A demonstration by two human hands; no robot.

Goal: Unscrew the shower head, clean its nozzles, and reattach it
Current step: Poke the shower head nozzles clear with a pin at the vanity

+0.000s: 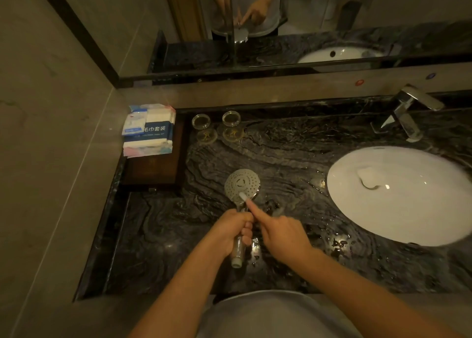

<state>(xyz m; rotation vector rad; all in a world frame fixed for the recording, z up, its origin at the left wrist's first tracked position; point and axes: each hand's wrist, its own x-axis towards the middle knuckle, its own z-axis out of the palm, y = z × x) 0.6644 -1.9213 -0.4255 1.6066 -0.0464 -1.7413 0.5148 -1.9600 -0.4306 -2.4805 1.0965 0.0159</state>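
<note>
A chrome shower head (pixel 241 183) with a round, nozzle-dotted face is held face-up over the dark marble counter (pixel 293 153). Its handle points toward me, and the threaded end (pixel 237 261) is bare with no hose on it. My left hand (pixel 233 229) is wrapped around the handle. My right hand (pixel 279 233) has its index finger stretched out, the fingertip pressing on the lower edge of the nozzle face; the other fingers are curled. It holds nothing.
A white oval sink (pixel 398 197) lies to the right, with a chrome faucet (pixel 408 113) behind it. Two upturned glasses (pixel 217 127) stand at the back. Packaged towels (pixel 149 130) sit on a dark wooden tray (pixel 153 169) at the left. A mirror (pixel 281 18) runs along the wall.
</note>
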